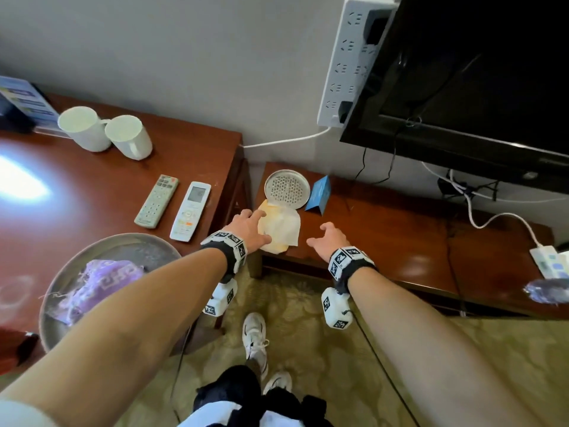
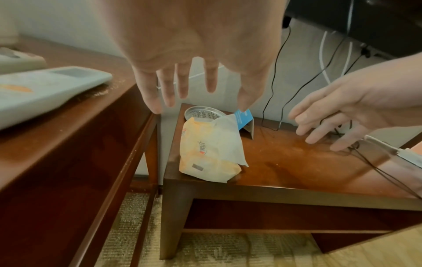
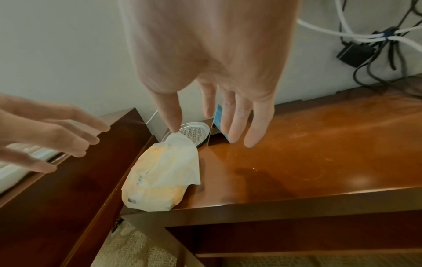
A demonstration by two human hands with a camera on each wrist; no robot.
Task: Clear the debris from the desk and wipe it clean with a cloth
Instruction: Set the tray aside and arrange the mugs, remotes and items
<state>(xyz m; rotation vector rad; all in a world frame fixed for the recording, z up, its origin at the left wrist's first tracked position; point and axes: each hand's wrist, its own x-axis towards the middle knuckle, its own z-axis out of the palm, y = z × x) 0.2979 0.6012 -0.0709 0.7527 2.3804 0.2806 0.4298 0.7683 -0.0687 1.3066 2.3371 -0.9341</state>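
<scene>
From the head camera, both forearms reach toward a low wooden side table (image 1: pixel 385 223) standing just right of the taller desk (image 1: pixel 92 192). The left hand (image 1: pixel 246 231) hovers with fingers spread over a yellow-and-white wipes packet (image 1: pixel 281 231) at the low table's left front corner; whether it touches the packet cannot be told here. The right hand (image 1: pixel 328 241) is spread and holds nothing, just right of the packet. Behind the packet lies a perforated metal dish (image 1: pixel 287 188), with a blue folded card (image 1: pixel 320 195) beside it. On the desk sit two white mugs (image 1: pixel 104 132), two remote controls (image 1: pixel 174 206) and a round metal tray (image 1: pixel 117 251) holding a purple cloth (image 1: pixel 98 286).

Along the left wrist view, the left hand (image 2: pixel 196 54) has straight, splayed fingers above the packet (image 2: pixel 210 150), clear of it and gripping nothing. A loose white sheet is folded over the packet's top. The right hand (image 2: pixel 338 119) is open over the bare tabletop.

Seen from the right wrist, the right hand (image 3: pixel 212 81) hangs with fingers extended downward, empty, above the dish (image 3: pixel 194 132) and card (image 3: pixel 218 117). The left hand (image 3: pixel 50 133) is open at the left, over the desk edge.
</scene>
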